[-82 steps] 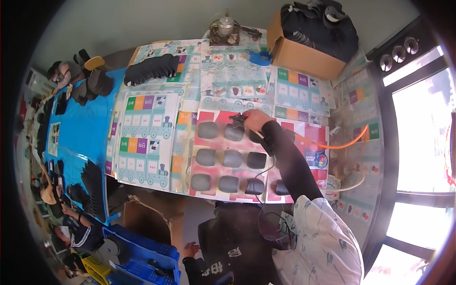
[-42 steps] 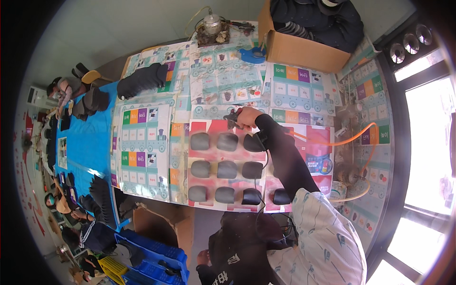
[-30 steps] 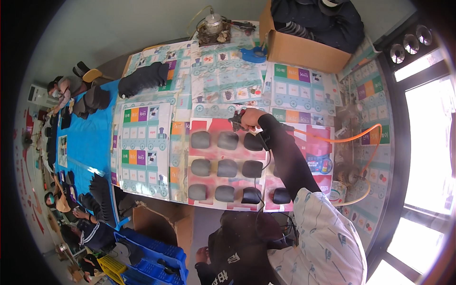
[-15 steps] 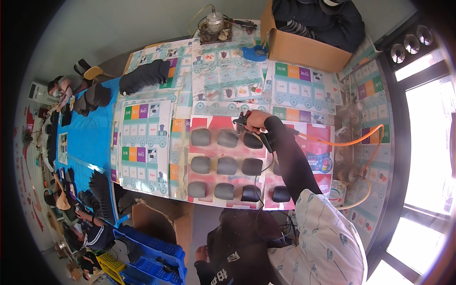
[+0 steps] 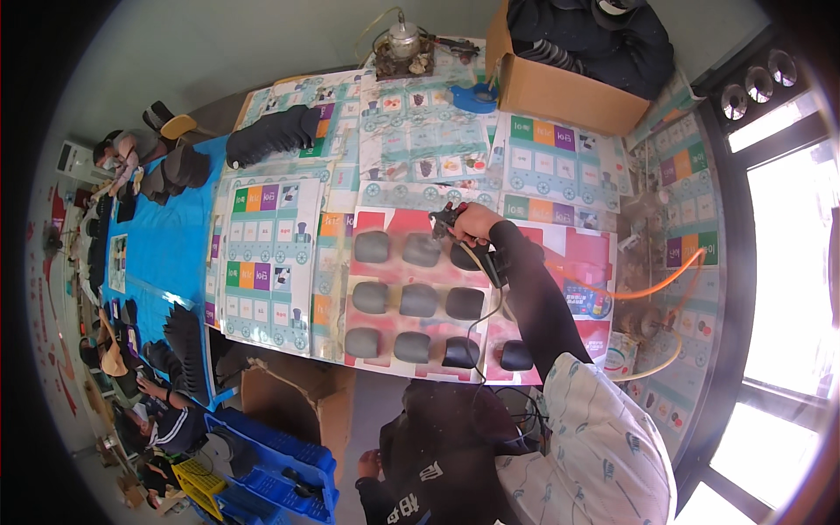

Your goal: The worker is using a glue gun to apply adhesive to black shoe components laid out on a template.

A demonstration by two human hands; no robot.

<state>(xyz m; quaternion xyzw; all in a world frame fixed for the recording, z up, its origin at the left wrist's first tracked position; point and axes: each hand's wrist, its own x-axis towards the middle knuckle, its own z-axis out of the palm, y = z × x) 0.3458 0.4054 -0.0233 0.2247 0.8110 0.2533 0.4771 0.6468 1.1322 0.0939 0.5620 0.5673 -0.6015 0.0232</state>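
Observation:
My right hand (image 5: 475, 224) is closed around a dark spray gun (image 5: 451, 219) above the far row of pads. A pale haze shows at its nozzle, over the grey curved pad (image 5: 423, 249) in that row's middle. Several more pads lie in rows on red-and-white printed sheets, including a grey pad (image 5: 419, 300) and a darker black pad (image 5: 460, 352). My sleeve and the gun partly cover the far row's right-hand pad (image 5: 464, 255). A thin hose (image 5: 473, 337) hangs from the gun. My left hand (image 5: 369, 464) is low beside my body; its fingers are too small to read.
A cardboard box (image 5: 569, 92) of black items stands at the far right. Near the back wall are a metal pot (image 5: 402, 39) and a blue tape dispenser (image 5: 473, 98). An orange hose (image 5: 661, 282) loops at right. Blue crates (image 5: 280, 468) sit lower left, and co-workers are farther left.
The view has shifted slightly. My right hand and the spray gun stay near the far row's middle pad, with the gun's angle a little changed. The hose hangs in a different curve.

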